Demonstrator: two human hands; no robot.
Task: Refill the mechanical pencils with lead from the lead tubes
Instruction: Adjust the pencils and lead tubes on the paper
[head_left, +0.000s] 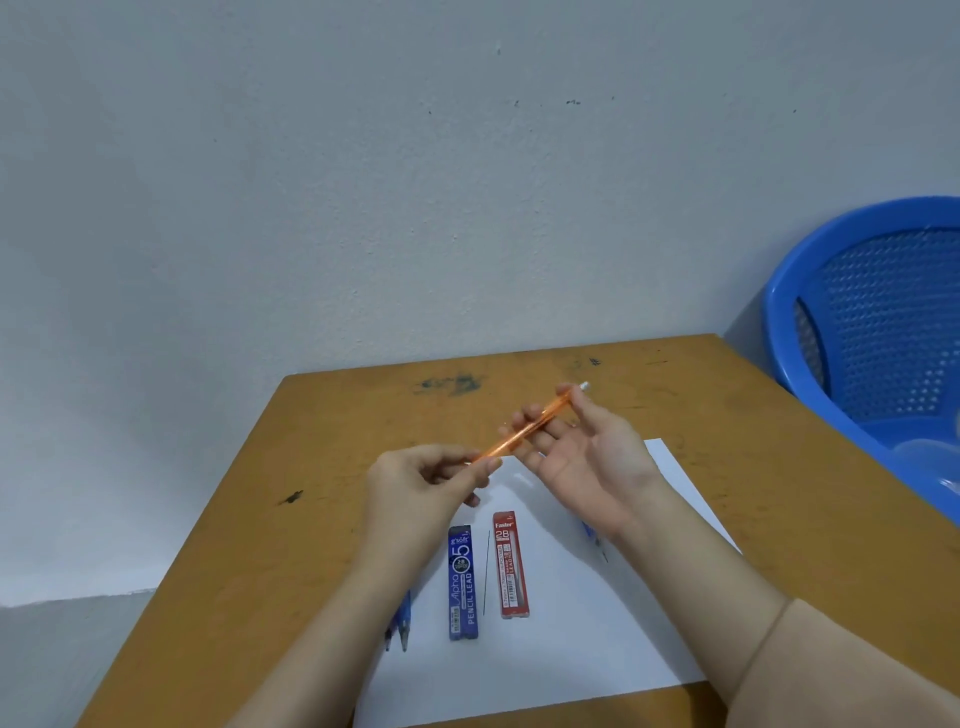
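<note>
The person held an orange mechanical pencil in the air above the tabletop, slanted with its white end cap up and away to the right. The left hand had its grip closed on the lower tip end, pinched between thumb and fingertips. The right hand, palm up, had its grip closed round the upper barrel, fingers curled under it and thumb near the cap. Below, on a white sheet of paper, a blue lead tube and a red lead tube lay side by side, with a single loose lead between them. Two blue pencils lay partly under the left forearm, and another blue pencil showed beneath the right wrist. A blue basket stood at the right.
</note>
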